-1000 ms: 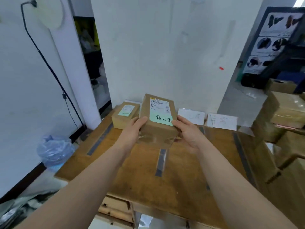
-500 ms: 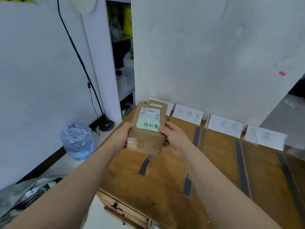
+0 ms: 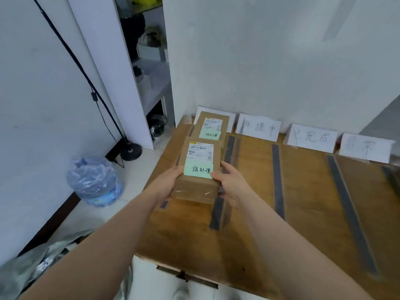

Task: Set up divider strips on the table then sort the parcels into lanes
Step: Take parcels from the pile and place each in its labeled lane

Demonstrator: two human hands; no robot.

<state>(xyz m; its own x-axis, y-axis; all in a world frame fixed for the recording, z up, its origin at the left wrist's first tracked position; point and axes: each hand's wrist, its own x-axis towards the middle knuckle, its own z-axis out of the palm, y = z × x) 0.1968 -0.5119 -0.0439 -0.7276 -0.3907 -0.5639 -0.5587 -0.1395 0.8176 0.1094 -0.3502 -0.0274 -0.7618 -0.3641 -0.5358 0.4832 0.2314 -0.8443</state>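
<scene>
You hold the box (image 3: 198, 167) between both hands: your left hand (image 3: 167, 185) curls round its near left corner, your right hand (image 3: 232, 185) grips its near right edge, thumb beside the green note (image 3: 198, 169). The box juts ahead of your grip toward the wall, in the lane at the left end of the table (image 3: 249, 234), left of a strip (image 3: 218, 204); whether its base touches the wood you cannot tell. Just beyond it lies a second box (image 3: 211, 126). More strips (image 3: 277, 180) run to the right, with cards (image 3: 311, 138) propped along the wall. A bottle (image 3: 95, 180) stands on the floor at left.
</scene>
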